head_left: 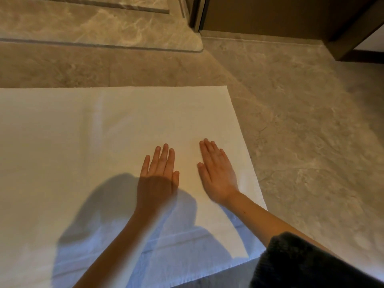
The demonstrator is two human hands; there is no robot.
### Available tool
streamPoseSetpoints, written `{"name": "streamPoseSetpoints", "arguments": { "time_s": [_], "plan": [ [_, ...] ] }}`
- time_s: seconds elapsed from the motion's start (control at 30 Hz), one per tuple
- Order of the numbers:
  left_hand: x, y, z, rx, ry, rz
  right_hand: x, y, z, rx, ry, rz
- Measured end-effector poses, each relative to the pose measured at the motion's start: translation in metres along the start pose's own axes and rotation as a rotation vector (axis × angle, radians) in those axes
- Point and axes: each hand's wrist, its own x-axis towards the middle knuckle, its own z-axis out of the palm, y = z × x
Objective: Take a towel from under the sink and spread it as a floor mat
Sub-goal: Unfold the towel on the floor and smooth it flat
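Lying spread flat on the veined stone floor [311, 121], a white rectangular terry towel [83, 142], left hand [158, 179] and right hand [218, 175] reaching over it, resting palm-down side by side, fingers [165, 156] straight, gripping nothing, dark fuzzy sleeve [301, 262] bunching on the right arm.

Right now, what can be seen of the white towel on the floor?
The white towel, terry by its look, lies spread flat on the marbled floor, running out of view on the left. Faint fold creases cross it; a woven band runs along its near edge. The left hand and right hand rest on it palms down, fingers straight, toward its right end.
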Motion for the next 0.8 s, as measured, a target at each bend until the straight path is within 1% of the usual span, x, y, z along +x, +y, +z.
{"name": "streamPoseSetpoints", "arguments": {
  "time_s": [0.13, 0.23, 0.5, 0.6, 0.67, 0.8],
  "plan": [
    [0.000, 0.001, 0.001, -0.007, -0.005, -0.003, -0.010, 0.041, -0.012, -0.012, 0.037, 0.097],
    [-0.001, 0.001, -0.001, -0.022, 0.016, 0.008, -0.015, 0.054, -0.015, -0.027, 0.052, 0.149],
    [-0.001, 0.002, -0.003, -0.048, 0.021, 0.014, -0.013, 0.055, -0.017, -0.037, 0.031, 0.157],
    [-0.006, 0.007, -0.009, -0.092, 0.039, 0.044, -0.014, 0.043, -0.029, -0.002, 0.090, 0.107],
    [-0.015, 0.013, -0.013, -0.087, 0.033, 0.070, -0.021, 0.024, -0.034, 0.069, 0.117, 0.049],
    [-0.046, 0.030, -0.013, -0.095, -0.014, 0.077, -0.049, -0.032, -0.023, 0.130, 0.027, -0.107]
  ]
}}
